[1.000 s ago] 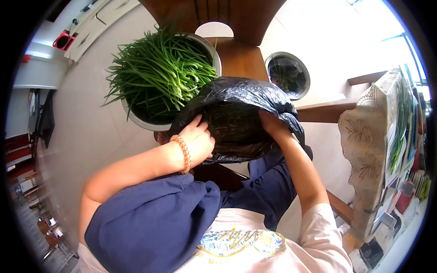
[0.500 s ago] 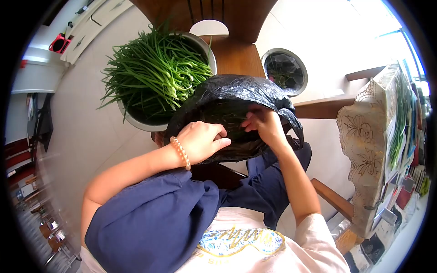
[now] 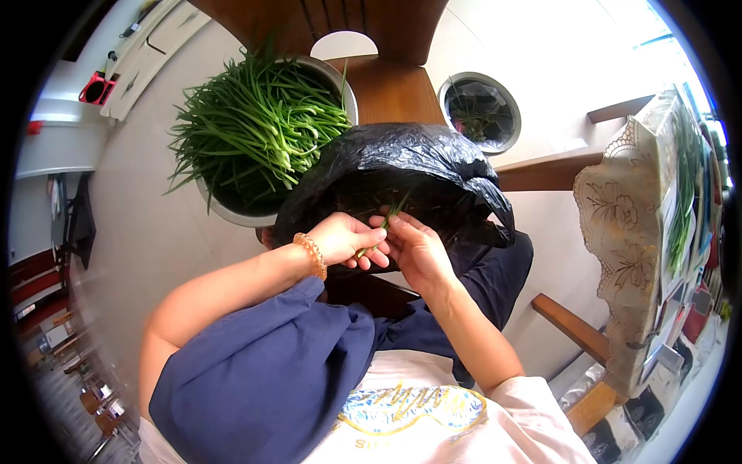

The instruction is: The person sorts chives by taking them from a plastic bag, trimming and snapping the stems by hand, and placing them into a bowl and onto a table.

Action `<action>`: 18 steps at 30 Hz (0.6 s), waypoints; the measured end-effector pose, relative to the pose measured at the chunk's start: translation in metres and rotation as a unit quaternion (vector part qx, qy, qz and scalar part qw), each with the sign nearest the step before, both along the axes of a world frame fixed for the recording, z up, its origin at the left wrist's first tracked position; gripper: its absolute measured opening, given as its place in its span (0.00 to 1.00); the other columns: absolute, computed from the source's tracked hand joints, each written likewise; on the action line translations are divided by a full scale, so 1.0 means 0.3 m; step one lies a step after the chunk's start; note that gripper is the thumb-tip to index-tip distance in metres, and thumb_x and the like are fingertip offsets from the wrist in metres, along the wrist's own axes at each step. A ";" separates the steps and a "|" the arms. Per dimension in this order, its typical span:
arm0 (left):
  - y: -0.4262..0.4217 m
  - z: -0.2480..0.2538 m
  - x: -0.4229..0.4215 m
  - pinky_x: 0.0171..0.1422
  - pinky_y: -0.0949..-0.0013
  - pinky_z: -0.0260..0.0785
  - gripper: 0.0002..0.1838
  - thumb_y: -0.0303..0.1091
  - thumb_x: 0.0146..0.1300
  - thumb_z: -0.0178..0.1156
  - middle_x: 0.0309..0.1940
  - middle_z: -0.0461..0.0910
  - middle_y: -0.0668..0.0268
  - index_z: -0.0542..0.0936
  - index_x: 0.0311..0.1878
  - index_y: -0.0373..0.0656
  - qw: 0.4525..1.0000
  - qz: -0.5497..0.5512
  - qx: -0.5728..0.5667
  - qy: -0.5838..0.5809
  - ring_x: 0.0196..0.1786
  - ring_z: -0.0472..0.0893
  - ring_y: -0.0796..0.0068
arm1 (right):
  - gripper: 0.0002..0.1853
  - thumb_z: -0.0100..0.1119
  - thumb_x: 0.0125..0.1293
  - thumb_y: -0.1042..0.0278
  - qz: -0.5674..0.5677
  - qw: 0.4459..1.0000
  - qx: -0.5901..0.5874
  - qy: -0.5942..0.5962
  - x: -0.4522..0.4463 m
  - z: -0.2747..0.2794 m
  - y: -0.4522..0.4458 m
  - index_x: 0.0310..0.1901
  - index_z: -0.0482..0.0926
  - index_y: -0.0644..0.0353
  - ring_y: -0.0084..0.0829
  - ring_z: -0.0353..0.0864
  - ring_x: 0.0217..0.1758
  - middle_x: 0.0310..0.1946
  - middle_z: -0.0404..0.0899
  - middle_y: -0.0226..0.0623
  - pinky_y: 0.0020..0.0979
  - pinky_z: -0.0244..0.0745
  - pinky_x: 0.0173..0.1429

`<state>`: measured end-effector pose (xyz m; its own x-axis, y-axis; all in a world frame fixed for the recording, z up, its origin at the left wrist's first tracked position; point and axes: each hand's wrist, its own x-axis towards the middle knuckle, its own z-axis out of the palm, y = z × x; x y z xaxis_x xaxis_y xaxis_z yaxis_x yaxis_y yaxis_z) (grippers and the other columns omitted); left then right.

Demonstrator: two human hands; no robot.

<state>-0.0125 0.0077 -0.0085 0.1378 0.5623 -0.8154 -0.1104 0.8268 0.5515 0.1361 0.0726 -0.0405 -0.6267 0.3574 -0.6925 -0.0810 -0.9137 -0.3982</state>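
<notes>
Over the mouth of a black plastic bag [image 3: 410, 147], my two hands meet. Between their fingertips is a thin green chive stalk [image 3: 398, 206], its lower end showing below the fingers. My left hand [image 3: 344, 240], with a beaded bracelet at the wrist, pinches it from one side. My right hand [image 3: 417, 251] grips it with thumb and fingers from the other. Just beyond the bag, a large metal basin [image 3: 344, 77] holds a heaped bunch of long green chives [image 3: 259, 127]. The inside of the bag is dark, with a few green strands faintly visible.
The basin rests on a wooden chair [image 3: 394, 89]. A smaller bin [image 3: 510, 116] lined with a dark bag stands on the floor behind. At right, a table with a lace-edged cloth [image 3: 618, 209] carries more green stalks [image 3: 682, 201] and papers. White cabinets [image 3: 151, 50] are at upper left.
My right hand has come out of the bag toward me and met my left hand. A chive stalk now shows between the fingers of both. The view has shifted slightly.
</notes>
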 end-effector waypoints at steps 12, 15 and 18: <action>-0.002 0.151 -0.045 0.26 0.82 0.65 0.14 0.38 0.61 0.54 0.21 0.80 0.64 0.79 0.29 0.36 0.999 -0.001 0.039 -0.028 0.19 0.72 0.85 | 0.11 0.50 0.64 0.61 -0.123 0.989 0.012 -0.080 0.031 -0.188 0.180 0.42 0.73 0.58 0.28 0.75 0.45 0.40 0.78 0.36 0.29 0.64 0.54; -0.009 0.251 -0.088 0.26 0.83 0.64 0.13 0.37 0.61 0.55 0.21 0.80 0.64 0.79 0.29 0.35 0.998 -0.040 0.047 -0.024 0.19 0.72 0.86 | 0.10 0.50 0.64 0.60 -0.136 0.986 0.009 -0.098 0.066 -0.239 0.216 0.42 0.73 0.56 0.28 0.74 0.46 0.42 0.78 0.33 0.29 0.64 0.55; -0.031 0.387 -0.132 0.26 0.83 0.64 0.12 0.35 0.60 0.55 0.21 0.80 0.63 0.79 0.29 0.34 0.996 -0.060 0.063 -0.035 0.20 0.74 0.86 | 0.10 0.48 0.65 0.63 -0.137 0.983 0.020 -0.123 0.075 -0.229 0.231 0.44 0.73 0.57 0.30 0.74 0.47 0.43 0.77 0.35 0.31 0.64 0.56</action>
<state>-0.0521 -0.0016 0.1076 0.2645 0.6349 -0.7259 -0.0562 0.7615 0.6457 0.1585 0.1419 -0.1092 -0.3196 0.5194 -0.7925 -0.2184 -0.8542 -0.4718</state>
